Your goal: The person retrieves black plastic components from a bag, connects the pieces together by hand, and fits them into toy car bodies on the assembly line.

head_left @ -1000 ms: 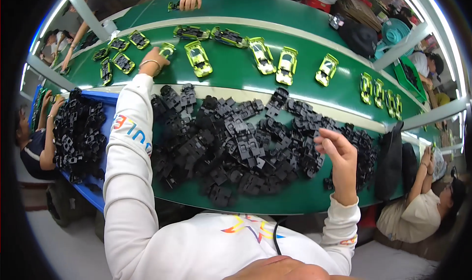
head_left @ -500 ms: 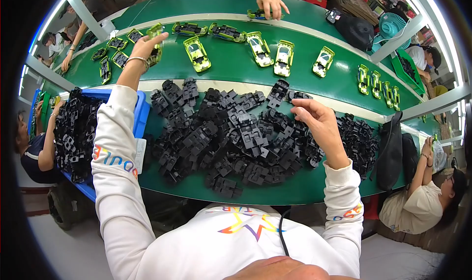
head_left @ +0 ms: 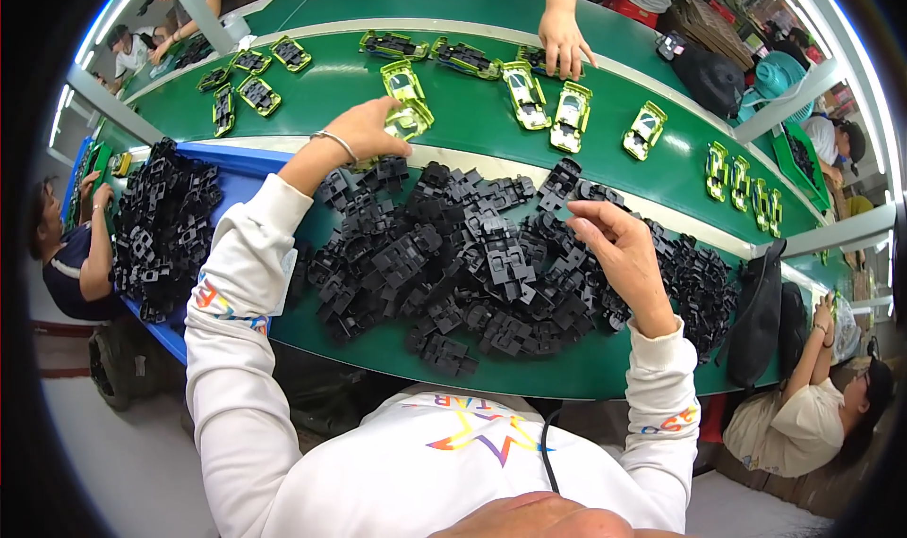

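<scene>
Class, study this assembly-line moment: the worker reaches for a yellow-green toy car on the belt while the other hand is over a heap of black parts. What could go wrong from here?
1. The left hand grips the toy car only at its near edge, so it might slip.
2. The black parts are heaped to the table's front edge; the right hand rummaging there could push some off.
3. A co-worker's hand works the same belt, so reaches may collide.

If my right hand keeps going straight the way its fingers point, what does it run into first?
Probably the black plastic chassis pieces heaped to the left of the right hand: its fingers point left, low over the pile. Depth is unclear, so it might skim above them.
</scene>
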A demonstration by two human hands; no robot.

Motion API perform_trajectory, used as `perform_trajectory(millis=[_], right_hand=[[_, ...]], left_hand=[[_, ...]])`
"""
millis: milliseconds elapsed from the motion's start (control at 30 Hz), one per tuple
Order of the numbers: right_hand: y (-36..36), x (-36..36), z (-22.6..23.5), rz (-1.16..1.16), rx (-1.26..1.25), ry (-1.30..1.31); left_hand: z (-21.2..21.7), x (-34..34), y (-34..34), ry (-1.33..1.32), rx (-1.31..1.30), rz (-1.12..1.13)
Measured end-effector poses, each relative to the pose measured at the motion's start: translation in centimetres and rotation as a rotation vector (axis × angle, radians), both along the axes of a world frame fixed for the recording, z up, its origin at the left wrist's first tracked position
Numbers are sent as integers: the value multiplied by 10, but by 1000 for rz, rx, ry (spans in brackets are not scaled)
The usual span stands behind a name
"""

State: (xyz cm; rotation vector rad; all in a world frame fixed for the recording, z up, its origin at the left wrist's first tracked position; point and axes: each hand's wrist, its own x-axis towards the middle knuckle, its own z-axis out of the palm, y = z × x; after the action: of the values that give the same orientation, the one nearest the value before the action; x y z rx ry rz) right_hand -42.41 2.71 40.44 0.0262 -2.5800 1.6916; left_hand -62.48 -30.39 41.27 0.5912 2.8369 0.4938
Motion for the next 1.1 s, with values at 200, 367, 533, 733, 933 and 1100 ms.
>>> perform_trajectory(millis=[200,367,533,733,933,1100], right_hand=[[2,3,2,-4,82,17],[-3,-27,6,37,168,53],[-28,-47,11,153,175,128],[-59,-48,18,254,-400,-147],[-51,-39,19,193,-705,-235],[-28,-18,18,-61,-665,-68]], left_hand=[[-4,22,-19,-34,23,36],[5,39,-16,-113,224,60],[17,71,-26,-168,288,-19],[35,119,18,-77,521,-261],[22,117,66,72,677,-411],[33,96,94,-475,772,-442]])
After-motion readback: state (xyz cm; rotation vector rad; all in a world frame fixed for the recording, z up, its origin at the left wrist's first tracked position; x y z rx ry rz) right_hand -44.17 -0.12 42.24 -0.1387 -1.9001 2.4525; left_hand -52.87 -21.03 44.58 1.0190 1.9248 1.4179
